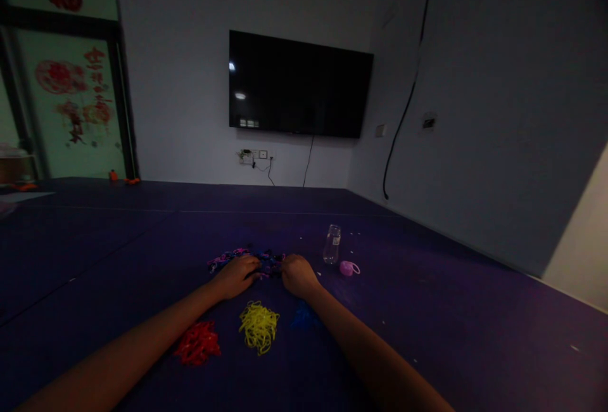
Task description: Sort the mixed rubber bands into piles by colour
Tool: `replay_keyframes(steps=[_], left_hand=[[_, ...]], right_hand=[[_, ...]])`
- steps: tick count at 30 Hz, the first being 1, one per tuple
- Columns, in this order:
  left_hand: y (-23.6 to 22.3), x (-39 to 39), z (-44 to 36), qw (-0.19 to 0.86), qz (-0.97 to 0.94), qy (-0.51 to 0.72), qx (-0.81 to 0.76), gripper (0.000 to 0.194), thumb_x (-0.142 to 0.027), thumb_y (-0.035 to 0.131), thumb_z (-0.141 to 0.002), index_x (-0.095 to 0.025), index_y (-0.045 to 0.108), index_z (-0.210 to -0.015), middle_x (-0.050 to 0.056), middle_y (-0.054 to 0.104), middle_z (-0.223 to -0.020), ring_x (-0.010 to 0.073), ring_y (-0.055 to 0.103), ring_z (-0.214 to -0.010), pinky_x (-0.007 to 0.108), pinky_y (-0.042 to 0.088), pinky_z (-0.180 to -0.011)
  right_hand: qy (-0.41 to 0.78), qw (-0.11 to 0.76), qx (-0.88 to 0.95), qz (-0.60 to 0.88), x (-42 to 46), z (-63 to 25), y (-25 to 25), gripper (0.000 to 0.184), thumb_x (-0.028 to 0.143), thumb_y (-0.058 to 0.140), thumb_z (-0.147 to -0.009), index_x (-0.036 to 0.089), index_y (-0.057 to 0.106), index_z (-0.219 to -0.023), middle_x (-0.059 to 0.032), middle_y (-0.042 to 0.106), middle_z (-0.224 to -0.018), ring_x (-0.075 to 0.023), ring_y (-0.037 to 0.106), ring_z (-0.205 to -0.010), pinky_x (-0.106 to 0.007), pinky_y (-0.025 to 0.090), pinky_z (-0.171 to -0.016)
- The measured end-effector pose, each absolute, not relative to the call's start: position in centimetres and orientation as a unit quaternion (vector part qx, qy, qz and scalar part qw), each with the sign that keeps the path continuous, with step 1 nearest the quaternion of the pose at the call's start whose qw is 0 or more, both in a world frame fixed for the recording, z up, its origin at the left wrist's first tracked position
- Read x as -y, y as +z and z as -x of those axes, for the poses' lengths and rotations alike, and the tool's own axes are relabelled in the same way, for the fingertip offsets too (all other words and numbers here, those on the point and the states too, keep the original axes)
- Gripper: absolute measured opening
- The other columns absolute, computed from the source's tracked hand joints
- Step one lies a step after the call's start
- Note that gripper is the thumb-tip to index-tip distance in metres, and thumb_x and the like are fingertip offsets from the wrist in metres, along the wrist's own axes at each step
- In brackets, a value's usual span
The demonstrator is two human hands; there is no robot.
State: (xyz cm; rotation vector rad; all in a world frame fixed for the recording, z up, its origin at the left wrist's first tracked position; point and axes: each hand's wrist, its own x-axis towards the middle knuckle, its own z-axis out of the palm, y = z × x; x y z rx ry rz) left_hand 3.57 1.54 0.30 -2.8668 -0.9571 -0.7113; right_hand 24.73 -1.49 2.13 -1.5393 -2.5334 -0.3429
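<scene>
A loose pile of mixed pink, black and blue rubber bands [230, 258] lies on the dark purple surface. My left hand [237, 277] rests at the pile's near side, fingers bent and pressed together among the bands. At its right end, my right hand [298, 274] is closed like a fist with the thumb side toward the pile. What either set of fingertips pinches is hidden. Nearer to me are a heap of yellow rubber bands [259, 327], a red heap [198, 343] by my left forearm, and a dim blue heap [304, 317] beside my right forearm.
A clear bottle [332, 246] stands uncapped right of my right hand, with a pink looped cap [349, 268] beside it. Small white scraps dot the purple floor [456, 336]. Beyond are a wall-mounted television [300, 85], a hanging black cable [403, 120] and a door [71, 95].
</scene>
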Motion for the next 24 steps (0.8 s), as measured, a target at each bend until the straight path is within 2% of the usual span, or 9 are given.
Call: replay_keyframes(steps=[13,24], left_hand=[[0.29,-1.61,-3.67,0.026,0.925,-0.229,0.302,0.021,-0.025,0.048,-0.091,-0.017,0.062,-0.106,0.009,0.063,-0.106,0.0219,0.056,-0.102,0.036,0.042,-0.092],[0.39,-1.48,-3.59,0.017,0.925,-0.231,0.302,0.023,-0.024,0.048,-0.090,-0.018,0.061,-0.108,0.009,0.064,-0.108,0.0221,0.056,-0.104,0.037,0.041,-0.093]], right_hand=[[-0.113,0.084,0.850,0.508,2.08,-24.70,2.41,0.032,0.011,0.042,-0.078,0.008,0.067,-0.098,-0.0161,0.065,-0.102,-0.0234,0.058,-0.098,-0.030,0.041,-0.087],[-0.079,0.120,0.870,0.472,1.24,-25.20,1.62,0.037,0.010,0.044,-0.077,0.018,0.069,-0.103,-0.0079,0.065,-0.114,-0.0203,0.057,-0.106,-0.029,0.037,-0.095]])
